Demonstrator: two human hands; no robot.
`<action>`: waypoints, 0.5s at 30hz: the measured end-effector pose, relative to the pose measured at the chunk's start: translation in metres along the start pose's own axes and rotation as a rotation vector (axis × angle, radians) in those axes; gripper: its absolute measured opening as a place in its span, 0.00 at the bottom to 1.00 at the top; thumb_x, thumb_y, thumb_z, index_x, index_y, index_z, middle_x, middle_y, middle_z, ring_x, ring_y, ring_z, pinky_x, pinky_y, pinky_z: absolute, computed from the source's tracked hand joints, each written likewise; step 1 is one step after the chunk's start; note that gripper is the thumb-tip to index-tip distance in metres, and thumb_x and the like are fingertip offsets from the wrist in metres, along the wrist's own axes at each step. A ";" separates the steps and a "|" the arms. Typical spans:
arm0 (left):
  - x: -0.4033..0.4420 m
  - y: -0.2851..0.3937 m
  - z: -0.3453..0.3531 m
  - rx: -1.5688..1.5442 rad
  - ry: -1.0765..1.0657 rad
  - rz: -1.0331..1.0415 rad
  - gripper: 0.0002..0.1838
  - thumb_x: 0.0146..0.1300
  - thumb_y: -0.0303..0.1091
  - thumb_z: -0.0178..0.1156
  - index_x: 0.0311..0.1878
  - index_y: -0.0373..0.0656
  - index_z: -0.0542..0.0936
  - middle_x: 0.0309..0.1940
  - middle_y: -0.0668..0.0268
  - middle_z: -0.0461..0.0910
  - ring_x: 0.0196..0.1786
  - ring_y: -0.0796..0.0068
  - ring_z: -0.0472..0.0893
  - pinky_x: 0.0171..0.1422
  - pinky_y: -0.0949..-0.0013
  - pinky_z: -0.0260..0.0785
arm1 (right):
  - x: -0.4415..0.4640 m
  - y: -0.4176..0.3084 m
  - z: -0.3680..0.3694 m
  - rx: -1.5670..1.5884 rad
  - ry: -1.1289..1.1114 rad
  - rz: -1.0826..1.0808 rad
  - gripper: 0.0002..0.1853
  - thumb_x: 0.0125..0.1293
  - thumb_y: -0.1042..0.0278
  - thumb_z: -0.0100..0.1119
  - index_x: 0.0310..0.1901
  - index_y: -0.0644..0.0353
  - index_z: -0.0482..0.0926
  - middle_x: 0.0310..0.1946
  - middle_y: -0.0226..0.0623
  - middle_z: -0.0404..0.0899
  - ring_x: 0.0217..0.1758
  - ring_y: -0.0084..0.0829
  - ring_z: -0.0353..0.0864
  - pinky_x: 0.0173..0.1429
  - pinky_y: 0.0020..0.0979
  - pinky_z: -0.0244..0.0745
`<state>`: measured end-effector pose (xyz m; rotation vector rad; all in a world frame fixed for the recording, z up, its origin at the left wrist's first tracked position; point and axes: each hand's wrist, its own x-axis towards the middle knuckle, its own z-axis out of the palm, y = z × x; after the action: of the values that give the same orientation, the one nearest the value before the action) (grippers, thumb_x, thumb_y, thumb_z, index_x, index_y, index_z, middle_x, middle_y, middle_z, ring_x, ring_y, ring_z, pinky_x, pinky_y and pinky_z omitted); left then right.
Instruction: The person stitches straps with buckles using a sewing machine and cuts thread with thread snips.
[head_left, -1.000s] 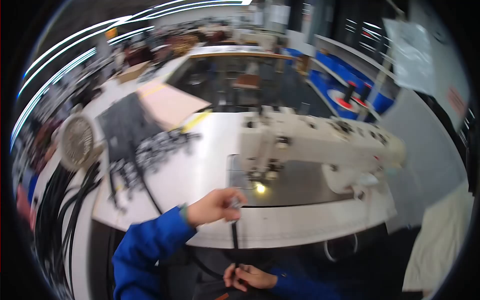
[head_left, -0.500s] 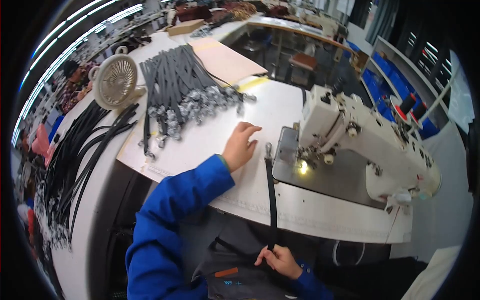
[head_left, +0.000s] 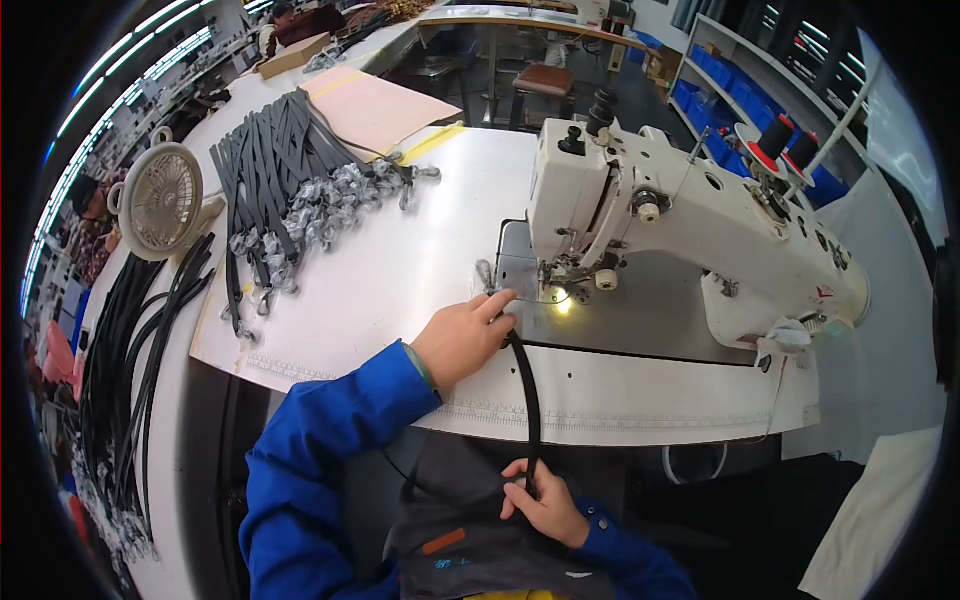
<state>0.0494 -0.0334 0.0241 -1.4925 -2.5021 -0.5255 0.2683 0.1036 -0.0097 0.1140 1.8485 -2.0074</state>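
Note:
A black strap (head_left: 525, 385) runs from beside the sewing machine (head_left: 690, 215) down over the table's front edge. Near its upper end, my left hand (head_left: 467, 338) pinches it at the left edge of the metal plate. Just beyond those fingers lies a plastic-wrapped metal piece (head_left: 484, 275). Lower down, above my lap, my right hand (head_left: 545, 503) has its fingers closed around the strap. The machine's lamp shines to the right of my left hand.
Many grey straps (head_left: 265, 170) with plastic-wrapped ends lie on the white table (head_left: 420, 235). Black straps (head_left: 125, 370) hang at the left below a small fan (head_left: 162, 200). Thread spools (head_left: 772, 140) stand behind the machine. A person (head_left: 275, 25) is far back.
My left hand, which was apart from the strap, has come down to its upper end and closed on it. My right hand still holds the lower part. The view has shifted.

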 end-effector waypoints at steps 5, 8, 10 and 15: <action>0.006 0.011 -0.017 0.073 -0.195 0.004 0.18 0.44 0.30 0.60 0.42 0.38 0.73 0.50 0.58 0.70 0.47 0.60 0.71 0.52 0.65 0.68 | 0.017 -0.014 -0.025 0.459 -0.654 0.315 0.23 0.60 0.70 0.44 0.58 0.64 0.65 0.23 0.32 0.78 0.17 0.11 0.61 0.22 0.14 0.55; 0.002 0.001 0.001 0.106 -0.002 0.092 0.20 0.47 0.29 0.57 0.47 0.36 0.72 0.51 0.56 0.68 0.49 0.60 0.71 0.54 0.65 0.67 | 0.026 -0.010 -0.029 0.521 -0.791 0.178 0.26 0.56 0.72 0.45 0.60 0.65 0.66 0.30 0.36 0.78 0.18 0.11 0.62 0.22 0.13 0.56; 0.003 -0.005 0.011 0.151 0.037 0.009 0.23 0.48 0.27 0.55 0.51 0.34 0.71 0.52 0.56 0.68 0.50 0.59 0.70 0.55 0.65 0.67 | 0.030 -0.012 -0.029 0.471 -0.785 0.128 0.25 0.57 0.71 0.45 0.59 0.65 0.68 0.33 0.37 0.78 0.19 0.11 0.62 0.22 0.13 0.57; 0.020 -0.025 0.024 0.149 0.082 -0.051 0.25 0.53 0.24 0.52 0.58 0.33 0.66 0.58 0.53 0.65 0.59 0.55 0.67 0.60 0.64 0.66 | 0.036 -0.001 -0.022 0.568 -0.697 0.131 0.25 0.59 0.70 0.45 0.60 0.66 0.67 0.29 0.35 0.76 0.18 0.11 0.59 0.22 0.13 0.56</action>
<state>0.0185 -0.0192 0.0032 -1.3301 -2.4627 -0.3901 0.2303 0.1168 -0.0233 -0.2677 0.8123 -2.0592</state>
